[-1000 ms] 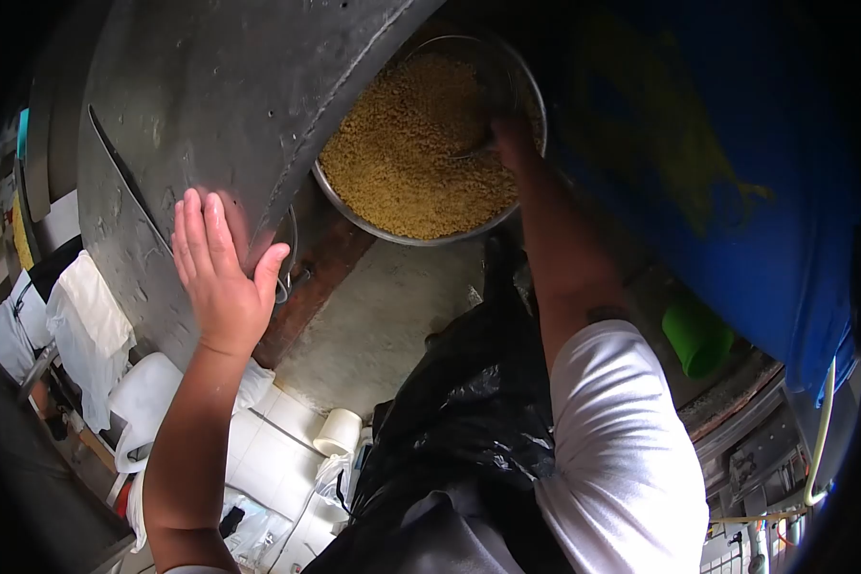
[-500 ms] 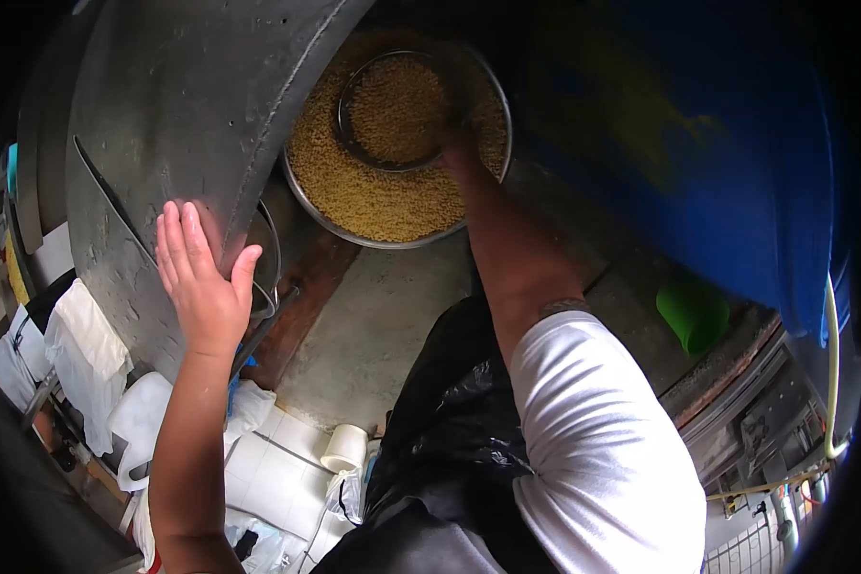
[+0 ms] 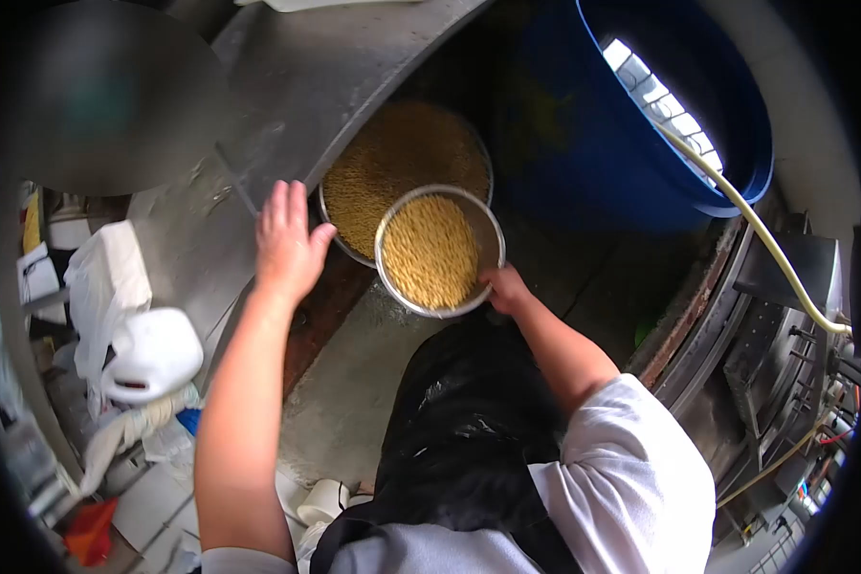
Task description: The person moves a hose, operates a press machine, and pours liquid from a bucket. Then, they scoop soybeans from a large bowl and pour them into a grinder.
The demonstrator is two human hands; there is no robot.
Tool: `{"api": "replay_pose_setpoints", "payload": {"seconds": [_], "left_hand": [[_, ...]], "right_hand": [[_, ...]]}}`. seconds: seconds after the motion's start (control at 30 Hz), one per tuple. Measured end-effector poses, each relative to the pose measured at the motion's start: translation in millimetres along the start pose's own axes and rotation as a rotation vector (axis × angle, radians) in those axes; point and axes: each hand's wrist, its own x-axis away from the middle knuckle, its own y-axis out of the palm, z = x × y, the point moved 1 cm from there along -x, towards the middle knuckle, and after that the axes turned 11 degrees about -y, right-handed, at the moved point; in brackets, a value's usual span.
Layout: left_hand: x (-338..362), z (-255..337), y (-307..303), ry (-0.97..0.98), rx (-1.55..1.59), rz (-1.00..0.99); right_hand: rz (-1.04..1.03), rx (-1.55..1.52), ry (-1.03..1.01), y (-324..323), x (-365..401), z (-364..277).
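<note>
My right hand [image 3: 507, 289] grips the rim of a metal bowl [image 3: 430, 253] holding yellow grains or beans. The bowl is over the near edge of a larger round basin [image 3: 373, 172], which holds more of the same grains. My left hand [image 3: 292, 244] has its fingers stretched out and lies against the edge of a grey metal surface [image 3: 297, 96], left of the basin. Nothing is in that hand.
A large blue barrel [image 3: 574, 143] stands at the upper right, with a pale hose [image 3: 761, 230] over its rim. At the left are a white plastic jug [image 3: 153, 354] and white bags. A white cup-like container [image 3: 323, 502] is on the floor.
The bowl has come up out of the large basin, nearer to my body, in my right hand. The view has shifted, showing the barrel's opening. My left hand remains at the metal edge.
</note>
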Motion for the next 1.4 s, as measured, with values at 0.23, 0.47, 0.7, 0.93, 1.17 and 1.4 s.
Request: {"api": "replay_pose_setpoints", "payload": {"seconds": [0.23,0.47,0.7,0.93,1.17,1.4], "left_hand": [[341,14,-61,-0.262,0.403,0.031],[745,11,-34,-1.148,0.274,0.335],[915,38,-118,-1.713,0.320,0.499],[953,-22,-237,-1.781,0.374,0.627],[1082,-41,-281,-2.104,0.406,0.858],[1159,-63,-298,-2.351,0.393,0.870]], "right_hand": [[-0.191,0.123,0.020,3,152,13],[-0.523,0.237,0.148,71,241,71],[-0.732,0.435,0.287,220,376,139],[-0.918,0.668,0.507,394,482,221],[-1.091,0.826,0.628,513,612,388],[-1.400,0.891,0.697,607,784,570]]}}
